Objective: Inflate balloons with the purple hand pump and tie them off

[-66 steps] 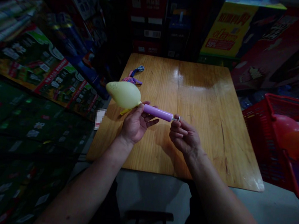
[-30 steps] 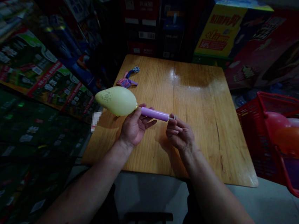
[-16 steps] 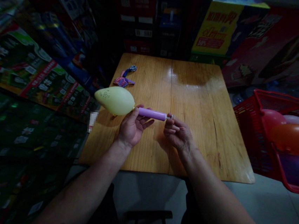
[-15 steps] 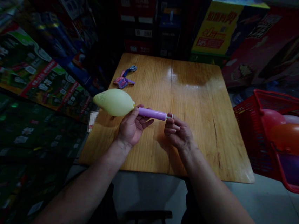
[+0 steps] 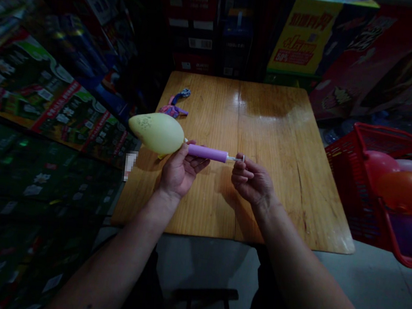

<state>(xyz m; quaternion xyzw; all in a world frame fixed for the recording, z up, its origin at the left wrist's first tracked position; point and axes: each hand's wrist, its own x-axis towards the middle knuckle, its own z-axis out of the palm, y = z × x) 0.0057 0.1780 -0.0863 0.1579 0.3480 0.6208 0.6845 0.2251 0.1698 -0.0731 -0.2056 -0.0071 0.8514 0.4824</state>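
- My left hand (image 5: 178,171) is closed around the near end of the purple pump (image 5: 208,153), fingers curled under the barrel and thumb up by the nozzle where the balloon sits.
- The pale yellow balloon (image 5: 156,132) is partly inflated, on the pump's nozzle, and hangs in the air over the left edge of the wooden table (image 5: 273,141), touching nothing but pump and hand.
- My right hand (image 5: 252,181) pinches the small handle at the end of the thin white plunger rod (image 5: 235,158); a short stretch of rod shows between barrel and fingers.
- Both hands hover over the front half of the table, nearer its left edge.
- A few limp, uninflated balloons (image 5: 176,105) lie by the far left corner of the table.
- A red basket (image 5: 352,154) stands off the table's right edge with inflated balloons (image 5: 402,190) in it.
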